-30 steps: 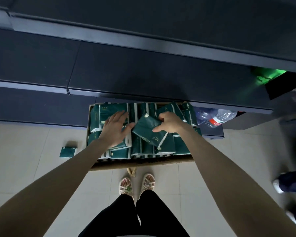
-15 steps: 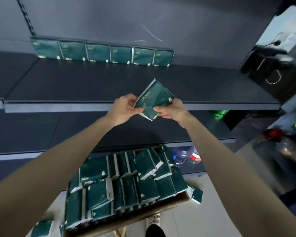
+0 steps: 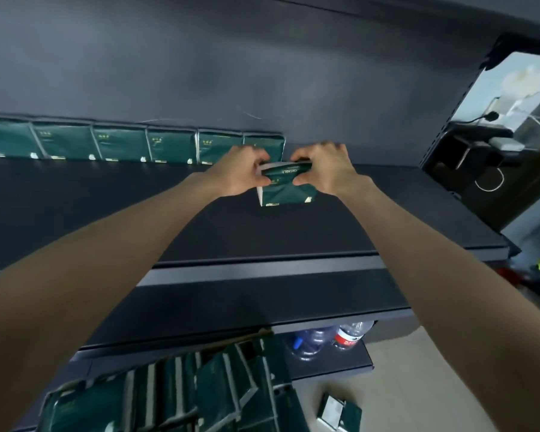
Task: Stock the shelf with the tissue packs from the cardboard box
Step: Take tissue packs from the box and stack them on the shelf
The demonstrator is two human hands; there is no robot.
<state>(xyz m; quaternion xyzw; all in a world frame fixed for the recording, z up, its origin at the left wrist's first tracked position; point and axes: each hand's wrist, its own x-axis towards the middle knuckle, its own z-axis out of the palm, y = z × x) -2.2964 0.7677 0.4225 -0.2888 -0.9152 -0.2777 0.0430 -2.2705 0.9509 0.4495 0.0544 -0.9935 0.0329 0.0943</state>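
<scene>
I saw both hands reaching over the upper shelf with one green tissue pack held between them. The left hand pinched the pack's upper left corner and the right hand pinched the upper right, with fingers curled over the top edge and thumbs on the near face. Most of the pack hung below the grip, its printed face towards me and its white side panel showing on the left. It sat right of centre, a little nearer to me than the back wall. I could not tell whether its lower edge touched the shelf board.

A row of green tissue packs stood upright along the far edge, side by side against the back wall. I counted six, and the left hand partly covered the rightmost. The held pack was just right of that end and in front of it.

Below, at the near left, the cardboard box was crowded with more packs leaning on one another. One loose pack lay on the floor tiles to its right. Clear plastic bottles lay on the lowest shelf.
</scene>
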